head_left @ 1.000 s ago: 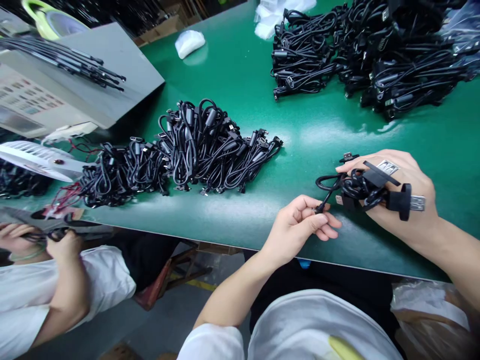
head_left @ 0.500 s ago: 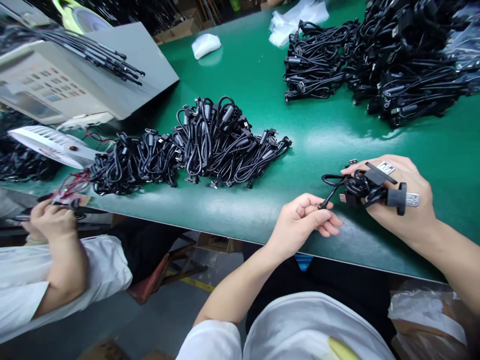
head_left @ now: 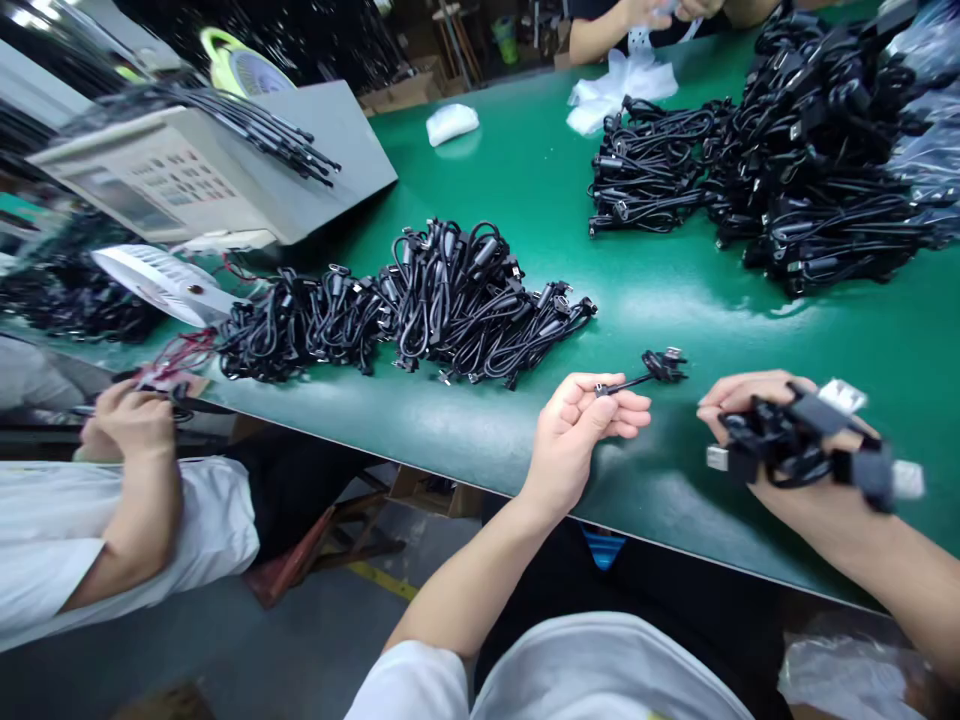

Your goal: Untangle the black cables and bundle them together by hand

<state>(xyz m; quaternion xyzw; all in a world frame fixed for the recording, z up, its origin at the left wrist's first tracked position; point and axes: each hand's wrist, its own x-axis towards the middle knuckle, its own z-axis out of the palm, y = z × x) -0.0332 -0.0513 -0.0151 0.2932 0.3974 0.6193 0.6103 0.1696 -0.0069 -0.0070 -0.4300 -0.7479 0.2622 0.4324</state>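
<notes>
My left hand (head_left: 577, 430) pinches the plug end of a black cable (head_left: 664, 366) between thumb and fingers. The rest of that cable stretches to the right above the green table, bunched at its far end. Off to the right, my right hand (head_left: 795, 440) is wrapped round a bundle of black USB cables (head_left: 787, 440). Pale USB plugs stick out from both sides of this bundle, which is smeared by motion. A gap separates the two hands. Left of them lies a long heap of black cables (head_left: 442, 300).
Large stacks of black cables (head_left: 832, 170) stand at the back right beside clear plastic bags (head_left: 930, 150). A grey machine (head_left: 247, 170) and a white fan (head_left: 161, 283) are at left. One co-worker's hands (head_left: 135, 425) work there; another person's arms (head_left: 600, 30) show at the far edge.
My hands have moved apart, the right one going right with the bundle. A single cable held by my left hand has come away from it. The view has shifted slightly.
</notes>
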